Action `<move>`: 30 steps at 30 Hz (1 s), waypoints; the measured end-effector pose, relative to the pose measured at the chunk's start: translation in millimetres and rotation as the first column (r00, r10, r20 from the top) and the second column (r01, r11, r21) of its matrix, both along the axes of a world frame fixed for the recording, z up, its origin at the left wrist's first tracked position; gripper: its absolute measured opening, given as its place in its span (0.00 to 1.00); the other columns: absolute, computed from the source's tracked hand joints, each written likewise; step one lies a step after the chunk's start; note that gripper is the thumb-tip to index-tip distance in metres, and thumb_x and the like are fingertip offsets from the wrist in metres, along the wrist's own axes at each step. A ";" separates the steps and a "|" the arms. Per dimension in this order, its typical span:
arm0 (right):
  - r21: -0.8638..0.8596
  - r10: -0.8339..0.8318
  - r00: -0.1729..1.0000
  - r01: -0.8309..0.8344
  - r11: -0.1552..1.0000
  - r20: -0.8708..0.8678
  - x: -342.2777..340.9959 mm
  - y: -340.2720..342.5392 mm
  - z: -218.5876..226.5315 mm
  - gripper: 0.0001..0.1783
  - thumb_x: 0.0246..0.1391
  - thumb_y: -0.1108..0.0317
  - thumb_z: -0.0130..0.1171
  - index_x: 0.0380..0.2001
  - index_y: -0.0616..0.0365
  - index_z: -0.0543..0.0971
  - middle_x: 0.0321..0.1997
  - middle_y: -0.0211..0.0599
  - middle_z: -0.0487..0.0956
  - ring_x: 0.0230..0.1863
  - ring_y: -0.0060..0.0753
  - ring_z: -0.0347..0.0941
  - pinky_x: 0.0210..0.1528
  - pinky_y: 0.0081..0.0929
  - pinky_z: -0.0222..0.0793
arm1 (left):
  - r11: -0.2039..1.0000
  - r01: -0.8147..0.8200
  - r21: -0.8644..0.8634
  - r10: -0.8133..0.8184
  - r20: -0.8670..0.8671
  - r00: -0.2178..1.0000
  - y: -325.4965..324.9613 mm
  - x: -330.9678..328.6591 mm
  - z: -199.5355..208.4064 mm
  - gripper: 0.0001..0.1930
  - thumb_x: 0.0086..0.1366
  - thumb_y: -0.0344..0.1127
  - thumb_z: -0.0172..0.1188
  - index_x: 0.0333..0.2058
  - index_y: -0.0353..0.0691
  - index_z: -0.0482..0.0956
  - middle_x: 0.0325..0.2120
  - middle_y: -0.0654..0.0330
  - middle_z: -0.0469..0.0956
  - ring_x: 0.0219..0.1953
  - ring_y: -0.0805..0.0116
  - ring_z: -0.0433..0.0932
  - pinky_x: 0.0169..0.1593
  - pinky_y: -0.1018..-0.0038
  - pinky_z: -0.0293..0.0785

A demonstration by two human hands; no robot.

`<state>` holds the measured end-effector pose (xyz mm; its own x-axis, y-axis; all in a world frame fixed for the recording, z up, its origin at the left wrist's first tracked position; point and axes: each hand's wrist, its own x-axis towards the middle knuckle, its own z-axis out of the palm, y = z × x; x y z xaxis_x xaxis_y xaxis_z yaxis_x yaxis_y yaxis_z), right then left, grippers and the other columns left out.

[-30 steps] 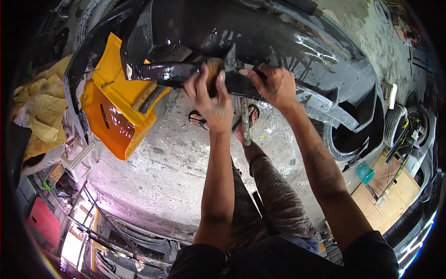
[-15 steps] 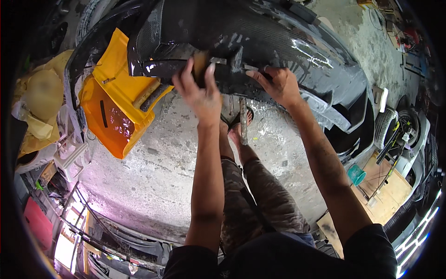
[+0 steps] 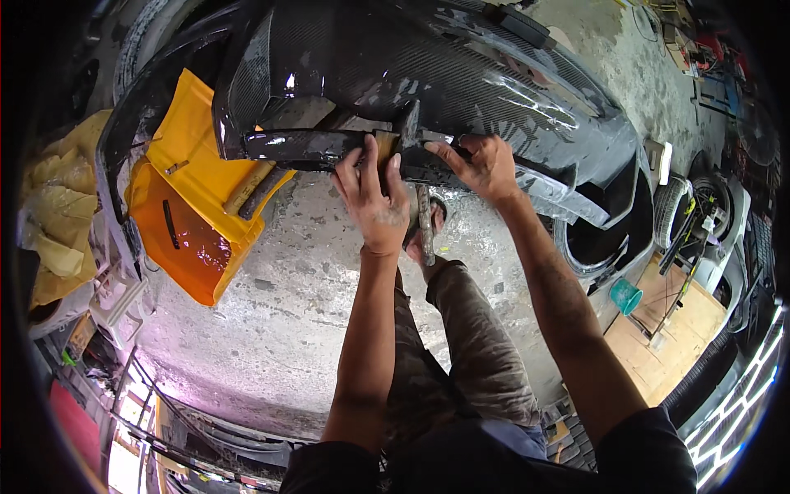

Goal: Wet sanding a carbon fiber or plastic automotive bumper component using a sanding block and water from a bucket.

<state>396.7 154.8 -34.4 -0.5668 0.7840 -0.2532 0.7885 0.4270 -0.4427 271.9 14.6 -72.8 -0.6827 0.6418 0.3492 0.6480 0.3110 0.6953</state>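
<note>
A large black car bumper with a carbon-fibre weave and pale grey scuffs spans the top of the view. My left hand has its fingers around a small brown block, which lies against the bumper's near lip beside a short upright fin. To the right of that fin, my right hand grips the same lip, thumb on top and fingers curled. Its fingertips are partly hidden.
A yellow-orange body panel lies at the left, near a white plastic chair and brown paper. A metal stand leg is below the bumper by my feet. At right are a teal bucket, plywood and wheels.
My left hand has slid the brown block rightward along the lip, closer to the fin. My right hand keeps its place on the bumper. The whole view has shifted slightly.
</note>
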 end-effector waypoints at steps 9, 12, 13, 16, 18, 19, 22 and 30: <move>-0.035 0.016 1.000 -0.016 0.999 0.003 4.5 -2.8 -2.4 0.34 0.53 0.33 0.62 0.19 0.57 0.83 0.15 0.44 0.77 0.22 0.49 0.79 0.27 0.37 0.74 | 0.999 -0.041 -0.031 0.042 0.039 0.998 -4.8 6.0 -0.4 0.20 0.62 0.33 0.67 0.52 0.35 0.80 0.44 0.52 0.74 0.47 0.52 0.72 0.53 0.55 0.68; -0.053 0.006 1.000 -0.006 0.999 -0.001 -3.7 -8.9 2.7 0.36 0.52 0.31 0.61 0.20 0.58 0.83 0.17 0.45 0.78 0.25 0.52 0.80 0.31 0.39 0.76 | 1.000 -0.021 0.013 0.021 -0.015 1.000 41.5 -17.7 19.4 0.18 0.63 0.34 0.66 0.51 0.35 0.80 0.44 0.51 0.74 0.47 0.53 0.71 0.52 0.55 0.68; -0.036 -0.009 1.000 0.009 0.999 0.002 -5.7 -6.1 2.8 0.36 0.52 0.30 0.60 0.20 0.58 0.83 0.17 0.45 0.79 0.26 0.53 0.80 0.31 0.39 0.76 | 1.000 -0.006 0.004 0.007 -0.050 0.999 57.0 -24.9 22.9 0.18 0.64 0.34 0.65 0.51 0.35 0.80 0.44 0.51 0.73 0.47 0.53 0.71 0.52 0.54 0.68; -0.088 0.008 1.000 -0.007 0.996 0.007 -8.4 -6.4 -1.7 0.36 0.52 0.29 0.60 0.21 0.56 0.84 0.16 0.43 0.78 0.27 0.51 0.80 0.33 0.39 0.76 | 1.000 -0.019 0.000 0.019 -0.048 0.999 16.2 -15.0 17.2 0.19 0.64 0.32 0.65 0.52 0.34 0.79 0.44 0.51 0.73 0.48 0.53 0.71 0.52 0.55 0.67; -0.162 -0.025 0.999 0.019 0.987 -0.035 2.5 -2.3 -8.6 0.36 0.52 0.28 0.59 0.22 0.55 0.84 0.16 0.42 0.78 0.26 0.49 0.80 0.33 0.37 0.76 | 0.998 -0.001 -0.060 0.001 -0.001 1.000 -34.5 8.6 7.1 0.20 0.64 0.31 0.65 0.54 0.35 0.78 0.46 0.51 0.72 0.50 0.52 0.70 0.53 0.57 0.67; -0.167 -0.021 0.999 0.014 0.986 -0.042 5.1 -2.3 -8.0 0.36 0.52 0.28 0.59 0.22 0.55 0.84 0.16 0.42 0.78 0.26 0.49 0.80 0.33 0.37 0.76 | 0.998 -0.005 -0.065 0.004 -0.008 1.000 -54.7 15.1 7.0 0.20 0.64 0.31 0.65 0.54 0.35 0.78 0.46 0.51 0.72 0.50 0.52 0.70 0.53 0.57 0.67; -0.144 -0.010 1.000 0.007 0.990 -0.017 9.2 2.9 -4.1 0.36 0.53 0.29 0.59 0.22 0.55 0.84 0.16 0.42 0.78 0.25 0.48 0.80 0.32 0.37 0.76 | 0.997 -0.077 0.000 0.077 0.152 0.985 -57.5 25.8 12.1 0.20 0.64 0.32 0.65 0.55 0.36 0.79 0.47 0.51 0.72 0.51 0.53 0.70 0.55 0.58 0.68; -0.060 0.052 0.998 -0.055 0.997 -0.045 -1.4 -1.7 -7.9 0.35 0.54 0.29 0.58 0.25 0.55 0.85 0.20 0.46 0.80 0.30 0.54 0.80 0.34 0.40 0.77 | 0.991 -0.097 0.088 0.103 -0.060 0.993 16.5 -0.8 8.3 0.18 0.63 0.34 0.66 0.51 0.34 0.81 0.42 0.51 0.73 0.48 0.50 0.71 0.54 0.55 0.66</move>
<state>395.3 153.1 -42.3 -0.6193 0.7360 -0.2734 0.7444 0.4395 -0.5027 271.1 31.1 -64.5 -0.7164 0.5375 0.4448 0.6608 0.3182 0.6798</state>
